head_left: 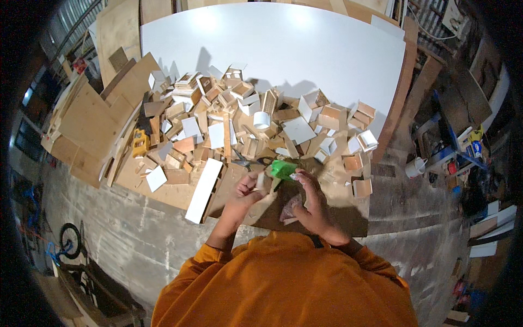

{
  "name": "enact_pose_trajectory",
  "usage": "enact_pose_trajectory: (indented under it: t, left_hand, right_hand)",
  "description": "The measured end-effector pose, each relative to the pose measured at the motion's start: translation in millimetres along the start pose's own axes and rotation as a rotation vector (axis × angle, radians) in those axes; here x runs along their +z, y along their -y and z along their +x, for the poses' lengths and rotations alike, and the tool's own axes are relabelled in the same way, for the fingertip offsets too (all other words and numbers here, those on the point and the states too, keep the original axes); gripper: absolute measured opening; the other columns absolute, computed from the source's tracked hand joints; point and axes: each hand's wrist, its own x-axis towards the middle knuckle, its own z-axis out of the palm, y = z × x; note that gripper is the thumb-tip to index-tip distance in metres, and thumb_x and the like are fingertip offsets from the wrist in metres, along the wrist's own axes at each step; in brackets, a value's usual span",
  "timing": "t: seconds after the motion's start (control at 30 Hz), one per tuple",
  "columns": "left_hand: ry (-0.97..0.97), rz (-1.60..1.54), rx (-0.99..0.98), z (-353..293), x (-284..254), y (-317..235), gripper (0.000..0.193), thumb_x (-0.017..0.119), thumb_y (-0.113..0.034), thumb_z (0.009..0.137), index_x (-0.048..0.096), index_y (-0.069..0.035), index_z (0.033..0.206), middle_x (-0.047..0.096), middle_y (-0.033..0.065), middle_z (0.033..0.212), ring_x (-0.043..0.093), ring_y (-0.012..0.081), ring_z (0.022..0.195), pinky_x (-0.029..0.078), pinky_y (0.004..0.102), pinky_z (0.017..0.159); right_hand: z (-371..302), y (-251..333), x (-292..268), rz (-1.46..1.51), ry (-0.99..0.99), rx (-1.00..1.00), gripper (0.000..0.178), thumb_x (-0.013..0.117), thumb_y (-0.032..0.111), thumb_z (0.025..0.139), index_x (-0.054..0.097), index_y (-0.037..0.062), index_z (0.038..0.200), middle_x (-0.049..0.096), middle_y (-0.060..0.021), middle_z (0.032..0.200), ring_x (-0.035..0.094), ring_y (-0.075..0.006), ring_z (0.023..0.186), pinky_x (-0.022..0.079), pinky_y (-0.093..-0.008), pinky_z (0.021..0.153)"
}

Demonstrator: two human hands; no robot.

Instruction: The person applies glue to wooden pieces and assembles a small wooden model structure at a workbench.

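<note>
Left hand (246, 188) at 9 o'clock of green plastic bottle (283, 169), grip pinched on small pale wood piece (261, 181). Right hand (310, 203) at 4 o'clock of bottle, fingers curled on bottle's lower end, grip clenched round it. Bottle glossy, tilted, over brown flat board (332, 210) at near edge of desk (381, 82). At 12 o'clock: heap of blocky wood offcuts (229, 125), white-faced squares, small open boxes. Long white strip (204, 190) at 9 o'clock. Yellow tool (140, 143) at 10 o'clock.
</note>
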Motion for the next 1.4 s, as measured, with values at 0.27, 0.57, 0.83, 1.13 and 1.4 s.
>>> enact_pose_trajectory:
  t: [0.27,0.57,0.83,1.13,1.4]
  left_hand:
    - [-0.133,1.381,0.201,-1,-2,24,0.073,0.079,-0.023,0.066,0.049,-0.005,0.13,0.054,0.0177,0.126,0.047,0.0381,0.12,0.038,0.0495,0.1]
    - [0.088,1.602,0.416,88,18,43,0.079,0.079,-0.032,0.065,0.048,-0.008,0.133,0.041,0.0151,0.142,0.029,0.039,0.137,0.028,0.0527,0.108]
    - [0.051,1.099,0.376,78,27,31,0.064,0.079,-0.023,0.065,0.056,-0.003,0.121,0.057,0.02,0.121,0.055,0.0406,0.112,0.045,0.0441,0.095]
    - [0.073,0.818,0.599,37,52,-26,0.06,0.082,-0.018,0.066,0.057,-0.001,0.117,0.059,0.0167,0.116,0.058,0.0316,0.106,0.048,0.0392,0.089]
    - [-0.014,-0.312,0.04,3,60,-7,0.035,0.049,-0.033,0.099,0.052,-0.005,0.119,0.06,0.0057,0.107,0.059,0.0122,0.088,0.048,0.0246,0.075]
  right_hand:
    - [-30,-64,-11,-0.106,-0.019,0.334,0.062,0.055,-0.001,0.075,0.041,0.0081,0.135,0.044,-0.0144,0.135,0.044,-0.0321,0.126,0.04,-0.0398,0.099]
    - [-27,-62,-10,0.015,0.089,0.418,0.059,0.056,-0.001,0.078,0.042,0.0069,0.135,0.052,-0.0143,0.123,0.054,-0.0259,0.11,0.046,-0.0369,0.088]
    - [-27,-65,-18,0.466,-0.016,0.512,0.056,0.064,0.007,0.086,0.042,0.0065,0.137,0.058,-0.0031,0.101,0.053,-0.0064,0.08,0.046,-0.022,0.068]
    - [-4,-10,-35,0.579,0.142,0.55,0.019,0.06,0.02,0.094,0.062,0.002,0.087,0.061,-0.0019,0.068,0.052,-0.0054,0.054,0.042,-0.0209,0.047]
    - [1,36,-26,0.504,0.395,0.591,0.026,0.054,0.02,0.097,0.06,0.0033,0.078,0.065,-0.0051,0.07,0.053,-0.0068,0.05,0.042,-0.0205,0.047]
